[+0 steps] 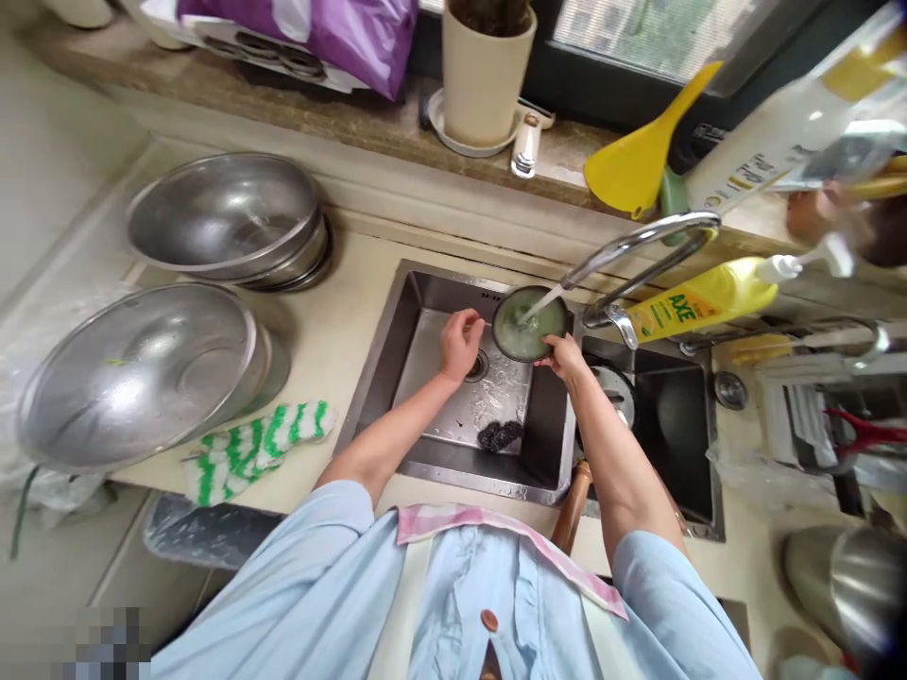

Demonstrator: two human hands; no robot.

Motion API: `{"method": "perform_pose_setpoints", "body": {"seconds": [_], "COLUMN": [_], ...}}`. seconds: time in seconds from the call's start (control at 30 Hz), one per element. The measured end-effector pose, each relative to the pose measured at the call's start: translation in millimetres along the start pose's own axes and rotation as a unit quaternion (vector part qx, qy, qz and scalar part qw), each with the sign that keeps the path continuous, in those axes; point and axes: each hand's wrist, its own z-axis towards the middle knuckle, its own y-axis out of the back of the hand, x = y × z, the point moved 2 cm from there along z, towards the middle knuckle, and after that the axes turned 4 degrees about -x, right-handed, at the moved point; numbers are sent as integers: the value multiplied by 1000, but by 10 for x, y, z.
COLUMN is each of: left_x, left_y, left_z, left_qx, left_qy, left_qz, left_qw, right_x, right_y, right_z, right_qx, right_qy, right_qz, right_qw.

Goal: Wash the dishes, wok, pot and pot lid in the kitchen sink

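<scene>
A dark round bowl (530,323) holding cloudy greenish water is tilted in the steel sink (411,378), under the stream from the curved chrome faucet (641,247). My right hand (563,359) grips the bowl's near rim. My left hand (460,345) is curled beside the bowl's left rim, over the sink floor, and I cannot tell if it holds the rim. A dark scouring pad (500,434) lies in the sink below my hands. A yellow AXE dish soap bottle (698,300) lies behind the faucet's base.
Stacked steel basins (227,217) and a large steel basin (138,378) stand on the counter to the left, with a green-striped glove (255,453) near the sink. A second sink bowl (662,425) is to the right. A blurred hand (814,212) shows at upper right.
</scene>
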Motion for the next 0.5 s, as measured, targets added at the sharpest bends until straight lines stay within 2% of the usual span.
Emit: {"method": "perform_pose_setpoints", "body": {"seconds": [0.07, 0.1, 0.17, 0.2, 0.23, 0.3, 0.37, 0.5], "left_x": [-154, -244, -396, -437, -451, -417, -357, -308], "left_y": [116, 132, 78, 29, -22, -109, -173, -217], "left_z": [-119, -157, -189, -190, -185, -180, -212, -261], "left_qx": [19, 55, 188, 261, 315, 354, 337, 292], "left_qy": [-81, -129, -210, -224, -211, -131, -56, 22], "left_qz": [19, 29, 49, 59, 69, 94, 110, 84], "left_qw": [996, 990, 958, 937, 923, 921, 933, 953], "right_x": [17, 28, 51, 59, 65, 68, 65, 82], "right_y": [-84, -127, -199, -226, -240, -228, -173, -26], "right_z": [68, 94, 130, 138, 138, 118, 83, -24], "right_qx": [10, 15, 31, 50, 67, 97, 106, 99], "right_qy": [9, 14, 23, 24, 20, 9, -4, -15], "right_qz": [23, 24, 9, -6, -26, -74, -122, -158], "right_qw": [1000, 999, 999, 998, 997, 993, 987, 982]}}
